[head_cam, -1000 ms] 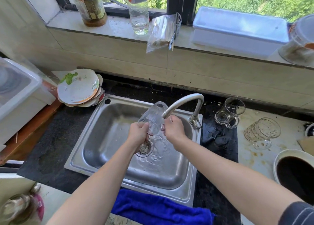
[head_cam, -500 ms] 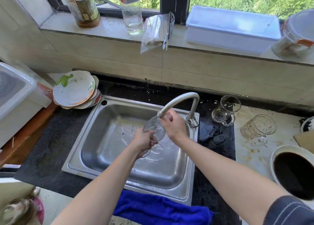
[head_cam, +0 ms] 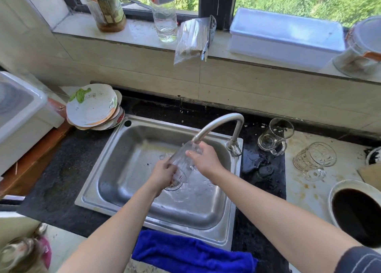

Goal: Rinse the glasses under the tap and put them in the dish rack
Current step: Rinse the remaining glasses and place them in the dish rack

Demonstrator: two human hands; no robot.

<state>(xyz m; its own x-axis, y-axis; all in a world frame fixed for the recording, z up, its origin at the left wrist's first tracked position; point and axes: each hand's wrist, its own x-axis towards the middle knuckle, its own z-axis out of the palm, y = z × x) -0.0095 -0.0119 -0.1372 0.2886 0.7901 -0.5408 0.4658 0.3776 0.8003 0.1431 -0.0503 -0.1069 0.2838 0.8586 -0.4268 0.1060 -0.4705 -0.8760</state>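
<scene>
Both hands grip one tilted glass (head_cam: 182,161) under the tap (head_cam: 218,124): left hand (head_cam: 164,174) low, right hand (head_cam: 206,159) high.

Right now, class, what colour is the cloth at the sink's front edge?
Bright blue. The cloth shows in the head view.

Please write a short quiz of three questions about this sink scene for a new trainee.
1. True or false: the glass in the hands is tilted, its mouth up at the tap.
2. Which hand grips the lower end? A left hand B right hand
3. How many glass mugs wait on the counter, right of the sink?

Key: 1 true; 2 A; 3 two.
</scene>
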